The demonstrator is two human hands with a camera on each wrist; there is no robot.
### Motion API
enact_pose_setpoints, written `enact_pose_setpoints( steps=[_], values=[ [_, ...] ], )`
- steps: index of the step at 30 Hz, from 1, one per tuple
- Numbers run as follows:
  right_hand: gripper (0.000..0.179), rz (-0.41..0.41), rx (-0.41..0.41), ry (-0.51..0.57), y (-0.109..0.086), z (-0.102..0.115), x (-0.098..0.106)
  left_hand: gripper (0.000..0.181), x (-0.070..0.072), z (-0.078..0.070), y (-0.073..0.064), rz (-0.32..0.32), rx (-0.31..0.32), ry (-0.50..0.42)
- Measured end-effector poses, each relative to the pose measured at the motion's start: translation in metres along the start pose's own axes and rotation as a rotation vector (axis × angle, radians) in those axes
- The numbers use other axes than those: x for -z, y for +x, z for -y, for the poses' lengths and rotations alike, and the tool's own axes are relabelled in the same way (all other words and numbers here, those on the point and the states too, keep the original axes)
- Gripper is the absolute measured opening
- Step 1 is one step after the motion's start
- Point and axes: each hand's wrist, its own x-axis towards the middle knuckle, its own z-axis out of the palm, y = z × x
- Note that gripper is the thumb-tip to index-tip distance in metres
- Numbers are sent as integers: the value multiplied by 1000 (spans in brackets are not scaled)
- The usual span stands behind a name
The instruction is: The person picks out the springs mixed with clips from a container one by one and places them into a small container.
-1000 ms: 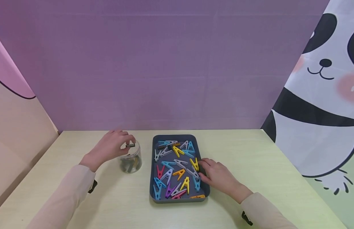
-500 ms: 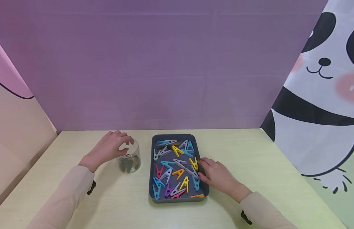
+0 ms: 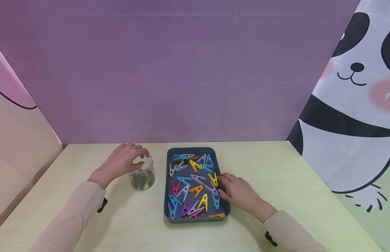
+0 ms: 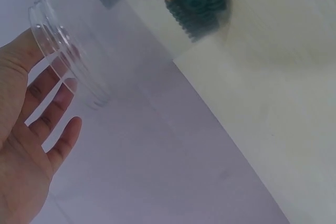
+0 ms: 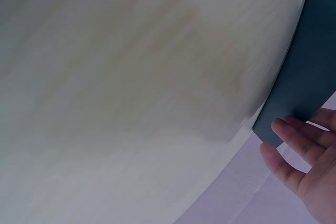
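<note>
My left hand [image 3: 120, 162] hovers over the mouth of a clear jar [image 3: 143, 180], thumb and fingers apart with nothing between them. In the left wrist view, dark green coiled springs [image 4: 197, 3] and a copper-coloured bit lie at the jar's bottom. A grey tray [image 3: 166, 206] holds many plastic clothespins, among them a yellow clothespin [image 3: 203, 202] and a red clothespin [image 3: 176, 189]. Brown springs [image 3: 177, 161] lie near the tray's far end. My right hand [image 3: 242, 194] rests against the tray's right side; the right wrist view has its fairly straight fingers touching the outer wall.
Jar and tray stand apart on a pale wooden table [image 3: 276, 168]. Behind the table hangs a purple cloth [image 3: 195, 77]. A panda-printed panel [image 3: 355, 112] borders the right side, and a light panel [image 3: 21, 147] the left.
A second ago my left hand pinched a small dark spring above the jar. It let go, and the fingers are now bare over the mouth. My right hand stays in place.
</note>
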Motion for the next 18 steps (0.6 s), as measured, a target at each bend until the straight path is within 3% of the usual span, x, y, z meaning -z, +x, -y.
enact_pose_setpoints(
  steps=[18],
  values=[
    [44, -9, 10, -8, 0, 0, -1, 22, -2, -33, 25, -57, -64, 38]
  ],
)
